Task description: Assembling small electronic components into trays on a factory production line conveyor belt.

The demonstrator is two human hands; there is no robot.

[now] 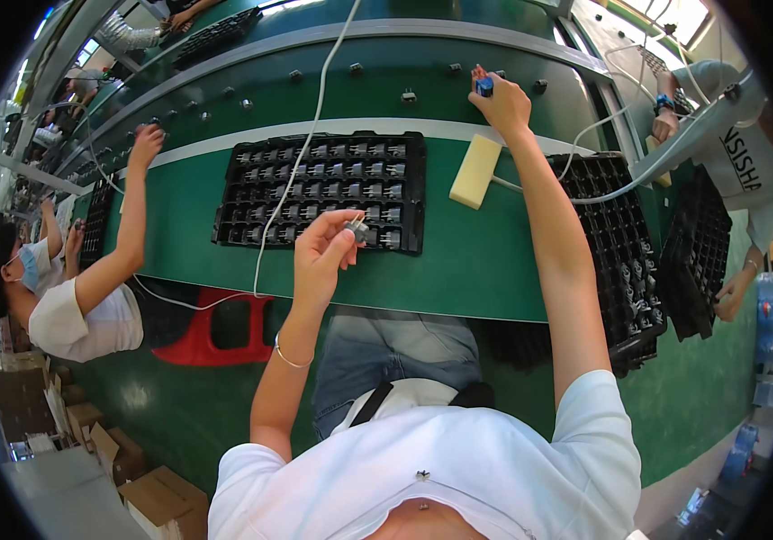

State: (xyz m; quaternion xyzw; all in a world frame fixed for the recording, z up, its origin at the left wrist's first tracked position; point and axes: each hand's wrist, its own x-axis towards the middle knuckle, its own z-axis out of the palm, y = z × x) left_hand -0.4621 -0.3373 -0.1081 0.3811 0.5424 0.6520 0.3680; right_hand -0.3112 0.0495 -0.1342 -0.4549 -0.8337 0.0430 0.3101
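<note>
Between the thumb and fingers of my left hand (324,247) is a small grey plug part with metal pins (357,229). That hand is closed on it, over the near edge of a black compartment tray (222,211) filled with rows of similar grey parts. My right arm reaches far forward, and my right hand (505,110) is closed at the green conveyor belt. At its fingertips shows a small blue piece (484,86), with something orange-red beside it; its exact kind is too small to tell.
Small parts (409,95) sit spaced along the belt (359,99). A yellow foam block (474,172) lies right of the tray. More black trays (607,207) stand at the right. A white cable (301,148) hangs across the tray. Co-workers are at left (89,306) and right (746,153).
</note>
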